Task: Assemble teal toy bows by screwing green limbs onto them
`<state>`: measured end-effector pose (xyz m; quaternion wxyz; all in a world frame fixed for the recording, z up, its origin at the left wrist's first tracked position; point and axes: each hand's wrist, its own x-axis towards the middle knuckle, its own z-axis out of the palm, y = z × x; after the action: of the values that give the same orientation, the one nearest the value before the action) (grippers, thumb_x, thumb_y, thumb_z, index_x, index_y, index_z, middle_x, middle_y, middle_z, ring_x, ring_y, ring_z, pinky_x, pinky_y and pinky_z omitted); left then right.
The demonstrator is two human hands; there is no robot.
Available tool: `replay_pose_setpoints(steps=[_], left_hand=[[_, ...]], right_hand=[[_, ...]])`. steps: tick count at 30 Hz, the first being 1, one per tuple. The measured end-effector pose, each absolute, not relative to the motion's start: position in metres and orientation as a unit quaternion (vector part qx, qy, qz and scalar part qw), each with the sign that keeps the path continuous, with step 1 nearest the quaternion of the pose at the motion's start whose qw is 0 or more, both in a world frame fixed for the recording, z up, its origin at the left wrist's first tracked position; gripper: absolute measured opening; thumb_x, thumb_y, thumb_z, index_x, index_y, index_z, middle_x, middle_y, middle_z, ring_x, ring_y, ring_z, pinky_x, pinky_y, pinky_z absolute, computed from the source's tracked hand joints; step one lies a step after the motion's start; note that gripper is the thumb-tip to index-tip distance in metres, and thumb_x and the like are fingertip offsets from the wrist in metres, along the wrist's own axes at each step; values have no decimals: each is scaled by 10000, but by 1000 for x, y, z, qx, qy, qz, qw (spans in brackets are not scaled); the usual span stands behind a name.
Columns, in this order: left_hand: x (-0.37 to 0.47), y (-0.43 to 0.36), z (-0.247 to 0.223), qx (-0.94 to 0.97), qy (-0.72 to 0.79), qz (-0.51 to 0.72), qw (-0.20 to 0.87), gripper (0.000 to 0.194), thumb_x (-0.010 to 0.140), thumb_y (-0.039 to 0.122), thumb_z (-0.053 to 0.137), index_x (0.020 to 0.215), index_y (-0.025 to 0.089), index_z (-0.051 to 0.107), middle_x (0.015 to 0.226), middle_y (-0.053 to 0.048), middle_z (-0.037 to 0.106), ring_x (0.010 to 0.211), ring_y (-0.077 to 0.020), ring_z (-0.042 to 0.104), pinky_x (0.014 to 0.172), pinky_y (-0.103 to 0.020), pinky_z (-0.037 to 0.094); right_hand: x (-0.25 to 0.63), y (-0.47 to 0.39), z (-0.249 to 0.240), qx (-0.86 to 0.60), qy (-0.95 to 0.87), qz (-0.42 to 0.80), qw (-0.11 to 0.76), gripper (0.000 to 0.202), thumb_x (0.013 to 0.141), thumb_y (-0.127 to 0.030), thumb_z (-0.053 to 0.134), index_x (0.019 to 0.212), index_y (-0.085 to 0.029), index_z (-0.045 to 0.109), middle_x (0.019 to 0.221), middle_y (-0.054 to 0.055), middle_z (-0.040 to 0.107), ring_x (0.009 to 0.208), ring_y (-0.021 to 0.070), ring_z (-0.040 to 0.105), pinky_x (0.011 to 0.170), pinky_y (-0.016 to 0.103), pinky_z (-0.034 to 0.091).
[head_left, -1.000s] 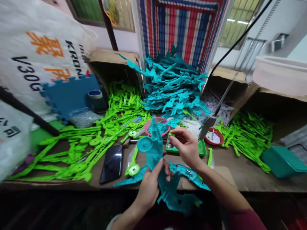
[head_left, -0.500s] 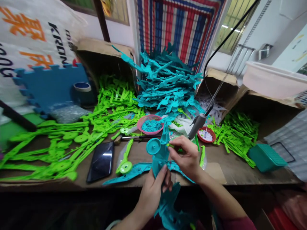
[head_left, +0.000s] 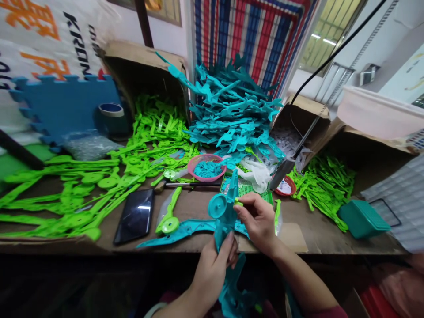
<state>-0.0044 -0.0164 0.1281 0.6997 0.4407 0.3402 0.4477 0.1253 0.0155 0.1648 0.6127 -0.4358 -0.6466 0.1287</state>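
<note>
My left hand point(head_left: 215, 258) is wrapped round a long teal plastic part point(head_left: 227, 216) with a round disc, held upright over the table's front edge. Beside the part's upper right side, my right hand point(head_left: 256, 218) pinches a small yellow-green piece point(head_left: 237, 202). Whether that piece touches the teal part cannot be made out. Behind them on the table lies a curved teal part point(head_left: 185, 230). A green part with a disc point(head_left: 170, 224) rests on a clear bag to the left.
Teal parts point(head_left: 232, 106) are heaped at the back. Green parts point(head_left: 99, 181) spread over the left, more point(head_left: 327, 181) at right. A phone point(head_left: 135, 215), pink bowl point(head_left: 207, 176), green basket point(head_left: 255, 190) and hanging electric tool point(head_left: 281, 172) surround the work area.
The view has shifted slightly. The hanging tool has swung right, away from my right hand. Both hands keep their holds, and the teal part sits slightly lower and farther right in view.
</note>
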Motion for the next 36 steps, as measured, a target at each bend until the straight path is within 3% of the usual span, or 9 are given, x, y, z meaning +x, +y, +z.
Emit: replay_pose_setpoints(steps=[5, 8, 14, 17, 21, 26, 31, 34, 36], left_hand=[[9, -2, 139, 353, 289, 444, 771, 505, 745, 576, 787, 653, 207, 454, 577, 71, 379, 520, -87, 374, 518, -235, 393], [19, 21, 152, 293, 227, 446, 815, 360, 752, 491, 774, 802, 178, 603, 696, 23, 519, 648, -119, 505, 658, -263, 487], [33, 71, 167, 241, 198, 535, 785, 182, 810, 333, 727, 892, 196, 641, 781, 12, 620, 827, -142, 616, 848, -261, 513], [36, 78, 158, 245, 215, 549, 770, 236, 794, 297, 722, 1003, 194, 681, 853, -13, 679, 920, -186, 646, 876, -284, 517], [41, 57, 132, 239, 259, 561, 749, 279, 761, 299, 747, 1008, 188, 678, 913, -28, 700, 979, -208, 653, 924, -310, 505], [34, -13, 84, 282, 334, 539, 720, 304, 782, 336, 753, 1023, 195, 631, 1042, -61, 687, 985, -188, 653, 907, -334, 501], [-4, -71, 57, 440, 349, 487, 669, 164, 734, 250, 769, 879, 204, 707, 917, -55, 685, 888, -215, 649, 819, -329, 504], [-36, -69, 58, 574, 390, 486, 532, 43, 817, 243, 699, 852, 236, 723, 925, -63, 689, 912, -226, 636, 871, -343, 482], [-62, -51, 60, 642, 440, 484, 400, 87, 876, 251, 633, 877, 244, 719, 953, -87, 700, 958, -258, 623, 938, -395, 453]], right_hand=[[138, 39, 176, -477, -632, 197, 578, 174, 886, -371, 671, 897, -198, 666, 710, -8, 637, 587, 110, 574, 537, 229, 491], [158, 37, 199, -498, -660, 189, 530, 333, 886, -429, 669, 1130, -205, 635, 848, 13, 647, 692, 134, 625, 601, 249, 541], [187, -21, 200, -555, -802, 8, 221, 819, 826, -510, 738, 1517, -275, 367, 1298, 158, 560, 1106, 317, 644, 897, 482, 597], [199, -26, 166, -594, -787, -106, 128, 737, 887, -338, 666, 1545, -256, 347, 1408, 219, 479, 1164, 392, 616, 908, 554, 584], [223, -11, 131, -597, -784, -106, 136, 661, 909, -107, 432, 1550, -253, 359, 1294, 184, 546, 1135, 324, 624, 974, 503, 557], [233, 3, 121, -549, -821, 74, 138, 662, 908, -195, 498, 1552, -267, 362, 1081, 93, 585, 974, 243, 634, 917, 418, 559], [209, 21, 107, -500, -848, 148, 91, 670, 889, -172, 493, 1548, -225, 383, 1086, 98, 569, 1004, 247, 605, 961, 445, 519], [201, 34, 102, -484, -856, 160, 88, 663, 890, -175, 494, 1544, -225, 392, 1078, 98, 567, 989, 246, 597, 955, 450, 513], [202, 42, 103, -485, -855, 156, 95, 655, 891, -180, 496, 1537, -236, 403, 1054, 93, 570, 969, 249, 596, 936, 448, 517]])
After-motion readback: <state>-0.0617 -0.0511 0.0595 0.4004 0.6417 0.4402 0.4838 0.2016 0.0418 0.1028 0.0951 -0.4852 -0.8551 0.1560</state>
